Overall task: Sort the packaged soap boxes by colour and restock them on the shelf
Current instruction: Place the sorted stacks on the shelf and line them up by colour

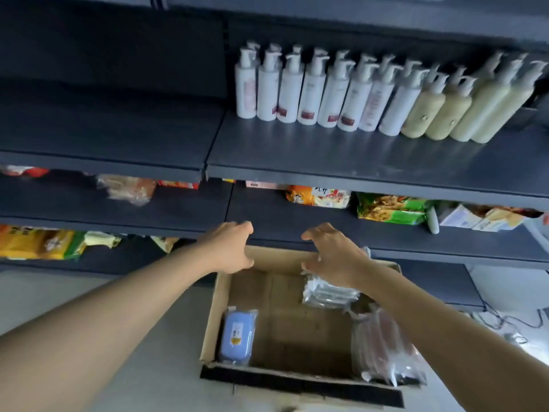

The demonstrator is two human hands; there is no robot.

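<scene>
Head cam's got both arms reaching over the cardboard box (214, 307) on the floor, left hand (230, 248) and right hand (329, 257) both loose-fingered and holding nothing, with a blue soap pack (236, 336) inside at left, and clear-wrapped packs (326, 294) and reddish ones (383, 349) at right, below the shelf (297, 218).

both hands, left hand (230, 248) and right hand (329, 257), empty with loose fingers over cardboard box (211, 307); blue soap pack (236, 337) inside, left wall

Dim, soft overall; glare on the shelf (356, 156) under the bottles (335, 93); wide-angle bending and blur toward edges
</scene>
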